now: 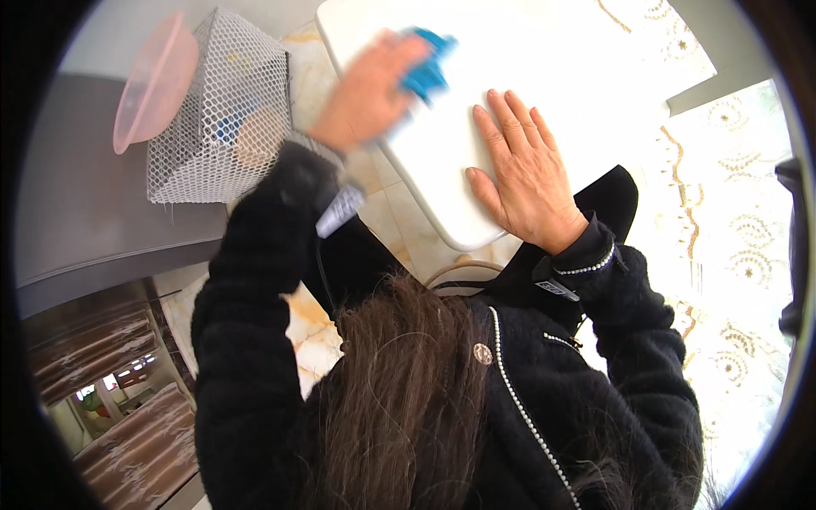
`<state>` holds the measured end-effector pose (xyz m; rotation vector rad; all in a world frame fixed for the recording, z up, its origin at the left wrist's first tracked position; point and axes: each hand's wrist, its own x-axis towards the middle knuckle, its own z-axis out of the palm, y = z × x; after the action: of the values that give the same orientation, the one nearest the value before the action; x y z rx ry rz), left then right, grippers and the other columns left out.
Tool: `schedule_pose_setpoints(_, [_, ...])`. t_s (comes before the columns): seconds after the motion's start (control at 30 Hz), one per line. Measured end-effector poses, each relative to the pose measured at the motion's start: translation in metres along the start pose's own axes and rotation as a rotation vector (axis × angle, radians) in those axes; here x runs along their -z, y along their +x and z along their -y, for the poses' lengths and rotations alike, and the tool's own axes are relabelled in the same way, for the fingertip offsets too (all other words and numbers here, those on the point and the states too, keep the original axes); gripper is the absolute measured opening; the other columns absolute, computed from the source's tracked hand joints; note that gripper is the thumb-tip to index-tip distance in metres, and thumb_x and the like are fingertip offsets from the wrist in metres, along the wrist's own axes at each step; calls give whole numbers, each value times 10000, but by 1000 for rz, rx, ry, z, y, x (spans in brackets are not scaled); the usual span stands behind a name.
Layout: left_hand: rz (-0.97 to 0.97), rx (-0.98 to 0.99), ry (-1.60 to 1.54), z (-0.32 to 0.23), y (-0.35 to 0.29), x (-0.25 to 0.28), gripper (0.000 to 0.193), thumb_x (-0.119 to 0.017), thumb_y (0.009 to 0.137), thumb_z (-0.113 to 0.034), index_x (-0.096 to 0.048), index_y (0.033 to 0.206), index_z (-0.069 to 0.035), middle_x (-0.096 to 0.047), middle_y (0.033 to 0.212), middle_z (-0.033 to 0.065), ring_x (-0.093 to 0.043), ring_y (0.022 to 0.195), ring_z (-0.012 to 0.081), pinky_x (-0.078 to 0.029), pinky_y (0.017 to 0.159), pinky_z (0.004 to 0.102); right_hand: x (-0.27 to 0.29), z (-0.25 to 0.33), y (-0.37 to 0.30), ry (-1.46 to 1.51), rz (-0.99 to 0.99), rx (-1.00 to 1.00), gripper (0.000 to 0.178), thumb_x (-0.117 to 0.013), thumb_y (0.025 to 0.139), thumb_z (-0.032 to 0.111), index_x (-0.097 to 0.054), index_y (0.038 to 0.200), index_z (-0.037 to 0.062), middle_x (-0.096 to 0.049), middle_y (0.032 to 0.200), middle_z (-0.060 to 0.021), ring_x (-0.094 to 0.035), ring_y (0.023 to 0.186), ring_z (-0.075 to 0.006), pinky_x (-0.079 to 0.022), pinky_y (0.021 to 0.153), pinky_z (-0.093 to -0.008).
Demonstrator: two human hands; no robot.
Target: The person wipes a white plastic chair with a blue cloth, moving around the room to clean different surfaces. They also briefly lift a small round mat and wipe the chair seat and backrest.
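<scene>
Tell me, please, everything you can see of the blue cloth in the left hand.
The blue cloth looks like thin, soft fabric, bright blue with darker folds, and it is bunched and crumpled rather than spread flat. It is held in the left hand, whose fingers cover part of it; the rest sticks out to the right. It is over the white tabletop, toward that top's left edge. Blur hides its weave, its hems and how much of it touches the surface.

No writing is legible, even on the wrist tags (341,212).
</scene>
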<state>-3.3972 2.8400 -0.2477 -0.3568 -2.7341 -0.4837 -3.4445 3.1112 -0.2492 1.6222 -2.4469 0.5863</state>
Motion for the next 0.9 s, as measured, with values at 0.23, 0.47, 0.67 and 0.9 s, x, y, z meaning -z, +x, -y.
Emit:
schedule_pose_setpoints(0.23, [-119, 288, 286, 80, 24, 16, 467, -620, 855, -202, -529, 1294, -71, -527, 1342, 158, -444, 1269, 374, -245, 1154, 430, 8, -9, 1, 54, -27, -16, 645, -494, 892, 373, -412, 1363, -59, -352, 1450, -253, -272, 1393, -384, -186, 1154, -473])
schedule_pose_setpoints(0.47, [70, 5, -171, -108, 2, -9, 625, -627, 833, -305, -457, 1383, -64, -421, 1435, 172, -371, 1351, 358, -284, 1122, 464, 14, -15, 7, 90, -3, -34, 693, -516, 859, 370, -398, 1345, -110, -342, 1453, -265, -260, 1400, -390, -172, 1159, -475])
schedule_pose_setpoints(0.67, [55, -15, 224, 38, 42, 18, 590, -676, 789, -142, -500, 1351, -179, -511, 1383, 92, -422, 1307, 349, -268, 1143, 471, 18, -15, 8, 67, 29, -49, 664, -482, 899, 379, -376, 1392, -53, -311, 1490, -219, -229, 1425, -342, -137, 1175, -447])
schedule_pose_setpoints(0.9, [61, 259, 262, 87, 66, 33, 568, -632, 850, -203, -447, 1380, -118, -486, 1397, 132, -392, 1314, 389, -283, 1122, 471, 20, -15, 10, 115, -17, -33, 640, -499, 890, 383, -436, 1340, -69, -364, 1444, -241, -269, 1397, -369, -178, 1159, -464])
